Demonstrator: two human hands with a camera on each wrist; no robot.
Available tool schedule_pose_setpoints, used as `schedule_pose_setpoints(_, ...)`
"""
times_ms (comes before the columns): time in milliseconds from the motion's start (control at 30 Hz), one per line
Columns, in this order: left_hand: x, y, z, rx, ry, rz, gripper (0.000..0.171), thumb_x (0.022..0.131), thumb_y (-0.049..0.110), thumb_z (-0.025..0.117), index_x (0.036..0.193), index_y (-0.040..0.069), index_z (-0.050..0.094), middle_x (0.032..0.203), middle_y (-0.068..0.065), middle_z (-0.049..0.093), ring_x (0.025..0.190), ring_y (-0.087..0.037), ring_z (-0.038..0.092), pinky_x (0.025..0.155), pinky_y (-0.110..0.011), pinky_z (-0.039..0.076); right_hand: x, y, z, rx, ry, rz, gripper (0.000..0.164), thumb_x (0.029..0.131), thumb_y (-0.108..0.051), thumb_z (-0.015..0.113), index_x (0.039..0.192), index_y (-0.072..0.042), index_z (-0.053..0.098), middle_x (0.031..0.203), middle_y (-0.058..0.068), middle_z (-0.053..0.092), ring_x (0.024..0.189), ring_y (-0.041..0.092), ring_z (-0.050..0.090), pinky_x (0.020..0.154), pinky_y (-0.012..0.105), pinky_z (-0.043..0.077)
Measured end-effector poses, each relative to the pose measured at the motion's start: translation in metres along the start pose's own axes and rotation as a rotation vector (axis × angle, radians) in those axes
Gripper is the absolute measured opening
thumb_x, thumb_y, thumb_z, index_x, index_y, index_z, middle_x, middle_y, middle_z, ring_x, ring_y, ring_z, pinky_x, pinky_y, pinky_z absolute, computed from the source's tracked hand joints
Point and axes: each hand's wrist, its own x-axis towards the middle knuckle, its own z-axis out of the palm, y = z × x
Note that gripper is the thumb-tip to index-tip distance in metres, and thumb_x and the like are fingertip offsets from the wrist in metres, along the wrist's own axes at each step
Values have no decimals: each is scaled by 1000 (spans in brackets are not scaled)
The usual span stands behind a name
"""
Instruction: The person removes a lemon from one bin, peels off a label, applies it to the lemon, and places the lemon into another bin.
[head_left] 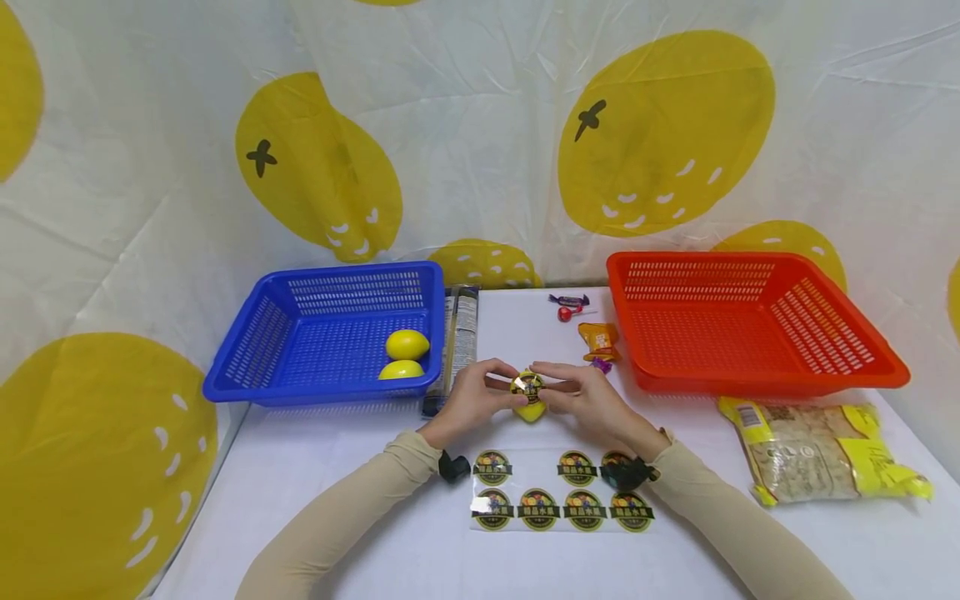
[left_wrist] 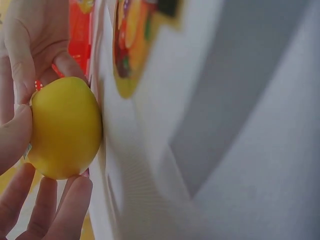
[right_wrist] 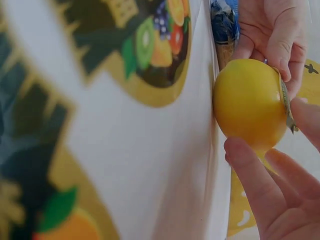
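A yellow lemon (head_left: 532, 412) sits on the white table between both hands. On its upper side is a round black-and-gold fruit sticker (head_left: 527, 384), whose edge stands off the peel in the right wrist view. My left hand (head_left: 472, 398) holds the lemon from the left, its thumb (left_wrist: 15, 132) at the sticker side and its fingers around the peel. From the right, my right hand (head_left: 592, 402) holds it too, fingertips (right_wrist: 237, 150) against the peel and thumb by the sticker's edge. Nearer me lies a clear sheet (head_left: 534, 467) of several matching stickers, one spot in its back row bare.
A blue basket (head_left: 322, 390) with two lemons (head_left: 407, 344) stands at left, a red basket (head_left: 765, 383) at right. Between them are a long dark packet (head_left: 465, 329), wrapped sweets (head_left: 598, 340) and a red lollipop (head_left: 565, 314). A yellow-and-clear bag (head_left: 810, 454) lies front right.
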Motion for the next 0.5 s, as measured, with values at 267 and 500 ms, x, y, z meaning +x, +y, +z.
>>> schedule_pose_setpoints(267,-1,1,0,-25,2,29,36,87,23,83,119,15,70,125,-7,71,107,-27,74,87,-33,62,2,4,2,-86,38,-132,37,95,-14,73,131,-8,70,144,16,62,121,35,69,95,21,56)
schedule_pose_setpoints(500,-2,2,0,27,21,76,21,95,21,74,114,14,77,120,-7,76,100,-26,77,82,-32,62,0,1,1,0,18,-79,37,97,-11,70,133,-4,67,146,19,59,118,33,70,88,21,59)
